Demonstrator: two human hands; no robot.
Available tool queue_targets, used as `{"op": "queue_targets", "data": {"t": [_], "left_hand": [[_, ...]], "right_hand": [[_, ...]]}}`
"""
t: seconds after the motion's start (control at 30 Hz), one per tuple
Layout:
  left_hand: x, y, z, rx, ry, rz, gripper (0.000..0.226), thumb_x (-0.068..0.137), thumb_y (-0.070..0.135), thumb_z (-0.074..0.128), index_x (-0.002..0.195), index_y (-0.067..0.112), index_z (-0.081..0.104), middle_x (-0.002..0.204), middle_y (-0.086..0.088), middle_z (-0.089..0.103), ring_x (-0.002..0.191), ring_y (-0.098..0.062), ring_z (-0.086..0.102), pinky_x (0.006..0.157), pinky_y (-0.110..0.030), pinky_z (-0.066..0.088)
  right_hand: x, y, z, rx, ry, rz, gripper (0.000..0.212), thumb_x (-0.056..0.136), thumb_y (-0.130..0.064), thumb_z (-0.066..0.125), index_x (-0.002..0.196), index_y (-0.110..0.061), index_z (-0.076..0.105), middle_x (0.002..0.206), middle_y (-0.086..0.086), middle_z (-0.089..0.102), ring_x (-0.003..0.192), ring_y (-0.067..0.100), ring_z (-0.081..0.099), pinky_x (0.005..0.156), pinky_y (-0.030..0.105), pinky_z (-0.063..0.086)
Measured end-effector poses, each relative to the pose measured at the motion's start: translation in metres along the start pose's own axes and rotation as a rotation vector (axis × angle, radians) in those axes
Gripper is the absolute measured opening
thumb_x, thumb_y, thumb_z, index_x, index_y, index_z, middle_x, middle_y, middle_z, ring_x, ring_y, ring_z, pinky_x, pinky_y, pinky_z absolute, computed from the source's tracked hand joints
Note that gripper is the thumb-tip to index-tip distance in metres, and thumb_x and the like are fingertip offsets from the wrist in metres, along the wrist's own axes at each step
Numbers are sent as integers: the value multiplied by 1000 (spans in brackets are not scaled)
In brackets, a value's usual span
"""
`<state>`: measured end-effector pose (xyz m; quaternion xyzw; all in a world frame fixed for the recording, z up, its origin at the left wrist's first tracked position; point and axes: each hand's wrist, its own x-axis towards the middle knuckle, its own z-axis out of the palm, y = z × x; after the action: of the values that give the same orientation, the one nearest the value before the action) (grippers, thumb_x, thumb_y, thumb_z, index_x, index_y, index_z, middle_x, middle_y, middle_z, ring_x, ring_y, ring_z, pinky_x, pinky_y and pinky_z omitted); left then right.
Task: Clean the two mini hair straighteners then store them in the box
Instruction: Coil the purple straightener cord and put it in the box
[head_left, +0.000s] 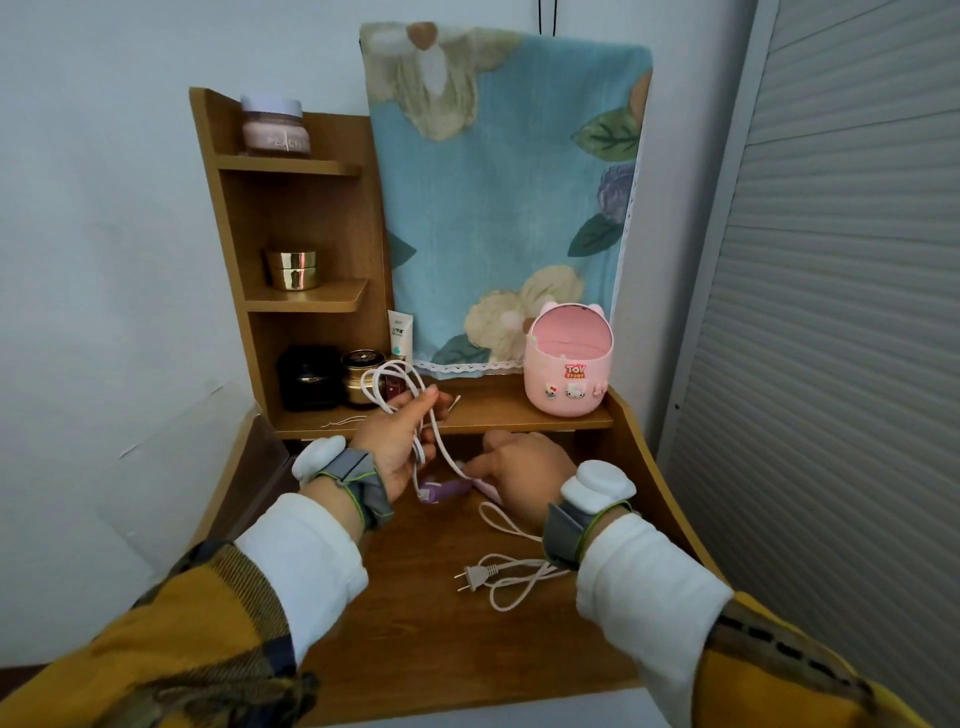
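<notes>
Step in hand looks like cord-tidying before storage, no wiping cloth seen. Left hand (402, 447) grips a looped white cord (395, 387) above the worktop (415, 623); cord runs down to the purple straightener (447, 491) lying mid-worktop. Right hand (524, 475) rests on the pink straightener (485, 488) beside it, grip unclear; its plug (470, 578) lies loose nearer the front edge. Pink box (569, 364) sits open on shelf's right end. Next: finish coiling, then lift to box w/o snagging.

The near part of the bench (415, 639) is lying bare, giving open passage from the front edge. Toward the right edge a loose white cord with its plug (475, 578) is sprawling across the way. The low shelf (488, 415) is overhanging the back edge, with the pink box (566, 374) crowding its right corner and dark jars (332, 379) its left.
</notes>
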<state>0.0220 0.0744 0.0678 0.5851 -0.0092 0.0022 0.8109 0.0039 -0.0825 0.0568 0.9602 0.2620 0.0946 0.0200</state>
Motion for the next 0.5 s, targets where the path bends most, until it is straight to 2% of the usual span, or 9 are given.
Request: {"op": "queue_targets", "data": {"t": [0.07,0.13,0.17,0.23,0.3,0.4,0.5], "left_hand": [[0,-1,0,17,29,10,22,95,21,50,75,16,58,48,8,60,42,0,51,43,-15,37],[0,-1,-1,-28,23,-27,24,97,22,46,75,17,55,43,8,55,49,-3,58,56,-25,45],[-1,-1,-2,-78,13,-49,24,97,21,45,75,16,54,41,7,51,50,-6,60,59,-29,51],[-3,-2,-3,-161,-10,-82,25,98,18,43,76,12,52,39,5,46,42,-9,56,54,-30,55],[-3,-6,-2,-136,-26,-94,25,99,18,42,76,11,51,37,6,41,33,-6,45,45,-22,52],[-4,-12,1,-51,-62,-61,25,99,20,43,77,10,50,39,8,35,30,-4,32,38,-15,37],[-5,-11,-2,203,-97,-6,19,91,31,57,85,13,55,48,7,37,36,-5,31,39,-18,33]], "right_hand": [[-3,0,-5,54,-12,26,33,92,-31,53,123,-41,56,114,1,51,105,26,51,75,32,41],[-7,2,-9,119,12,111,27,92,-29,51,116,-36,62,110,1,57,102,24,54,78,35,46],[-9,5,-9,146,44,172,24,92,-30,50,111,-31,65,108,1,61,100,23,56,80,35,48],[-11,13,-9,222,84,323,21,92,-30,51,104,-25,67,105,2,65,96,22,59,84,37,51],[-13,22,-8,280,63,440,14,92,-25,54,99,-25,66,104,2,65,94,20,60,85,36,52],[-12,26,-10,247,35,475,12,91,-25,56,97,-26,66,103,1,65,92,19,60,84,34,54],[-12,23,-16,270,200,446,15,89,-32,59,100,-27,68,103,-2,67,93,17,59,85,35,52]]}}
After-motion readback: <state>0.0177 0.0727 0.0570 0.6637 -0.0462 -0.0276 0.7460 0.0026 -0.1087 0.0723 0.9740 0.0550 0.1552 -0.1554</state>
